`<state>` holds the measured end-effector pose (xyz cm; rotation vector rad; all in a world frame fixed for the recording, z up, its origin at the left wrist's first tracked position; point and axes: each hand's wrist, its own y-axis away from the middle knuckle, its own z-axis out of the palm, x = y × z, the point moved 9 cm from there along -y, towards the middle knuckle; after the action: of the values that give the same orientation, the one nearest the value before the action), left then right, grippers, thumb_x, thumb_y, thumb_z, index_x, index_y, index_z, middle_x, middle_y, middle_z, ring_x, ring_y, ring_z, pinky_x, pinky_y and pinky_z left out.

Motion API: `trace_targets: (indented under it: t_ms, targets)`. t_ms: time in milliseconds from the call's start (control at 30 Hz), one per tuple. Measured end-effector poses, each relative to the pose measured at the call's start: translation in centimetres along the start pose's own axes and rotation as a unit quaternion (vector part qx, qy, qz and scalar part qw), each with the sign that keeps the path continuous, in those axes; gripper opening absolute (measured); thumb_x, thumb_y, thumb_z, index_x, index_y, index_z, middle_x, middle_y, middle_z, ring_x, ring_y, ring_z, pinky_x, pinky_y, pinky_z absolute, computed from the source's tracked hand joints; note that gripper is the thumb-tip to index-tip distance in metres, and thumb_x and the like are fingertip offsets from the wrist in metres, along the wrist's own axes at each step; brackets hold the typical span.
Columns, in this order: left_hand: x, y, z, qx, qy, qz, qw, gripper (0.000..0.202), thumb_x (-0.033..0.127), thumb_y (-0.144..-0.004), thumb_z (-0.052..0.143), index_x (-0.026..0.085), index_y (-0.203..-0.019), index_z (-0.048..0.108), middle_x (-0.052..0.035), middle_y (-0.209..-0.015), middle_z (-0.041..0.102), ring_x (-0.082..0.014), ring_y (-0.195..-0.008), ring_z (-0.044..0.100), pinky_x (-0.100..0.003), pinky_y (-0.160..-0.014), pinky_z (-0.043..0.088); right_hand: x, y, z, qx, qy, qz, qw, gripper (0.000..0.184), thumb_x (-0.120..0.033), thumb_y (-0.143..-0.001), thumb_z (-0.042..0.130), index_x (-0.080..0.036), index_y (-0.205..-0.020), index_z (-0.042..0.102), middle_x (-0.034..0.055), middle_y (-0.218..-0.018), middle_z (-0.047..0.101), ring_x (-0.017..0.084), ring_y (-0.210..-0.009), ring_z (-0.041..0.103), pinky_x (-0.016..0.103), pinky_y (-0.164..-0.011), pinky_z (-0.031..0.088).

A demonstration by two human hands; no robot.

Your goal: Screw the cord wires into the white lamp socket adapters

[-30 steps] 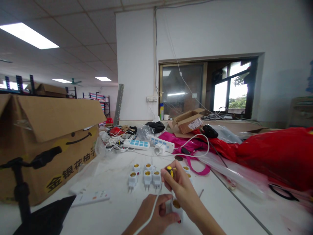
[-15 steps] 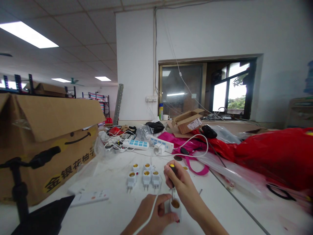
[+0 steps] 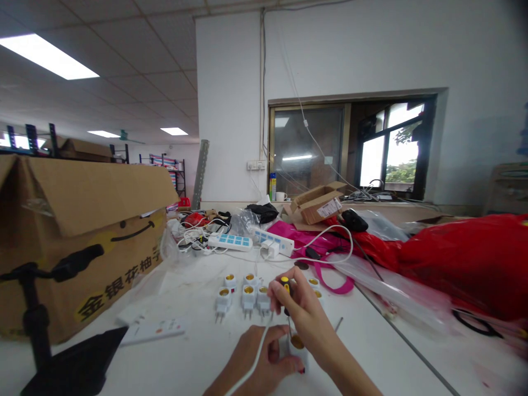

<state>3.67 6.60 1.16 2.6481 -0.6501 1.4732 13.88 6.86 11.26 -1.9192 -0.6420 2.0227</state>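
Right now we hold a screwdriver (image 3: 285, 283) with a yellow-and-black handle in our right hand (image 3: 303, 311), the fingers closed around it and the shaft pointing down. Its lower end reaches the far side of a white lamp socket (image 3: 297, 342), which sits toward the near edge of the tabletop (image 3: 190, 297); whether the tip touches it, we cannot tell. Our left hand (image 3: 247, 349) has its fingers curled narrowly about that socket, steadying it from the left, the thumb beside a small red part at its base. A white cable (image 3: 263, 344) runs across the back of this hand.

Farther from the near edge, we see a cluster of similar sockets (image 3: 248, 294), brass mouths up, and another pair (image 3: 313, 282) just past our right hand, partly hidden. Toward the far edge lie two power strips (image 3: 230, 242), one bearing a white plug (image 3: 270, 250). A large cardboard box (image 3: 94, 236) stands along the left side, while red plastic (image 3: 466, 258) is heaped at the far right corner.
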Motion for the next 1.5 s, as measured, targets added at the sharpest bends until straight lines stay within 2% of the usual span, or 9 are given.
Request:
trace_targets:
  t_ms: [167, 333, 600, 800, 900, 1033, 1167, 1367, 1500]
  targets:
    - [0.3, 0.1, 0.0, -0.002, 0.0, 0.005, 1.0, 0.032, 0.041, -0.08, 0.09, 0.022, -0.105, 0.085, 0.0088, -0.06, 0.049, -0.0114, -0.059, 0.042, -0.029, -0.058, 0.027, 0.9, -0.3, -0.3, 0.018, -0.01, 0.01, 1.0, 0.046, -0.071, -0.098, 0.066, -0.027, -0.098, 0.052, -0.01, -0.066, 0.04, 0.012, -0.055, 0.034, 0.027, -0.051, 0.026]
    - [-0.3, 0.0, -0.1, 0.014, -0.001, 0.0, 1.0, 0.043, 0.048, -0.077, 0.093, 0.022, -0.111, 0.085, 0.0081, -0.064, 0.057, -0.0124, -0.062, 0.047, -0.029, -0.061, 0.031, 1.1, -0.7, 0.0, 0.0, -0.029, 0.008, 1.0, 0.049, -0.07, -0.106, 0.047, -0.024, -0.103, 0.063, -0.0059, -0.071, 0.046, 0.013, -0.057, 0.037, 0.029, -0.053, 0.03]
    - [0.4, 0.2, -0.3, -0.001, -0.017, 0.007, 1.0, 0.04, 0.046, -0.079, 0.091, 0.022, -0.111, 0.085, 0.0084, -0.062, 0.053, -0.0121, -0.06, 0.046, -0.028, -0.059, 0.03, -0.1, -0.2, -0.4, 0.011, -0.005, -0.009, 1.0, 0.045, -0.066, -0.095, 0.074, -0.025, -0.091, 0.057, 0.0016, -0.084, 0.068, 0.017, -0.069, 0.058, 0.032, -0.065, 0.046]
    - [0.2, 0.1, -0.3, -0.002, -0.012, 0.001, 1.0, 0.05, 0.047, -0.08, 0.091, 0.025, -0.124, 0.084, 0.0083, -0.064, 0.054, -0.0127, -0.062, 0.047, -0.028, -0.06, 0.032, 0.1, -0.1, -0.7, 0.031, -0.015, 0.007, 0.999, 0.044, -0.069, -0.1, 0.065, -0.027, -0.1, 0.051, -0.0102, -0.066, 0.042, 0.012, -0.053, 0.036, 0.026, -0.05, 0.028]
    - [0.3, 0.2, -0.4, 0.001, -0.011, -0.003, 1.0, 0.055, 0.048, -0.078, 0.093, 0.028, -0.128, 0.083, 0.0082, -0.065, 0.056, -0.0131, -0.064, 0.049, -0.028, -0.063, 0.034, -0.2, -0.4, -0.5, 0.022, -0.022, 0.004, 1.0, 0.049, -0.074, -0.102, 0.053, -0.025, -0.104, 0.059, -0.0067, -0.07, 0.045, 0.013, -0.055, 0.038, 0.029, -0.051, 0.032]
    - [0.0, 0.1, -0.3, 0.002, -0.015, -0.003, 1.0, 0.056, 0.048, -0.078, 0.093, 0.029, -0.13, 0.082, 0.0081, -0.066, 0.057, -0.013, -0.063, 0.049, -0.028, -0.062, 0.034, -0.8, -0.5, -0.9, 0.025, -0.007, -0.012, 1.0, 0.049, -0.072, -0.099, 0.063, -0.024, -0.093, 0.063, -0.0045, -0.07, 0.048, 0.014, -0.058, 0.043, 0.03, -0.054, 0.034]
    - [-0.3, -0.1, -0.1, 0.005, -0.018, 0.008, 1.0, 0.058, 0.05, -0.079, 0.092, 0.027, -0.131, 0.081, 0.0082, -0.065, 0.056, -0.0126, -0.062, 0.047, -0.028, -0.06, 0.032, -1.2, 0.0, -1.5, 0.027, 0.008, -0.021, 0.999, 0.046, -0.068, -0.097, 0.069, -0.023, -0.087, 0.063, 0.0017, -0.08, 0.064, 0.017, -0.067, 0.056, 0.032, -0.062, 0.043]
    - [-0.2, 0.1, -0.2, 0.008, -0.024, 0.016, 1.0, 0.059, 0.051, -0.081, 0.09, 0.029, -0.135, 0.079, 0.0076, -0.067, 0.058, -0.0134, -0.064, 0.051, -0.028, -0.065, 0.036, -0.5, 0.3, -1.6, 0.032, 0.003, 0.003, 0.999, 0.048, -0.068, -0.097, 0.07, -0.026, -0.084, 0.051, -0.0091, -0.062, 0.041, 0.012, -0.054, 0.036, 0.028, -0.052, 0.029]
    - [-0.6, 0.0, 0.1, -0.005, -0.021, -0.001, 1.0, 0.06, 0.052, -0.081, 0.089, 0.026, -0.133, 0.08, 0.0073, -0.067, 0.058, -0.0134, -0.064, 0.049, -0.028, -0.063, 0.035, 0.3, 0.0, -0.7, 0.011, -0.017, 0.012, 1.0, 0.056, -0.076, -0.104, 0.045, -0.025, -0.087, 0.059, -0.0068, -0.064, 0.041, 0.013, -0.054, 0.036, 0.03, -0.052, 0.031]
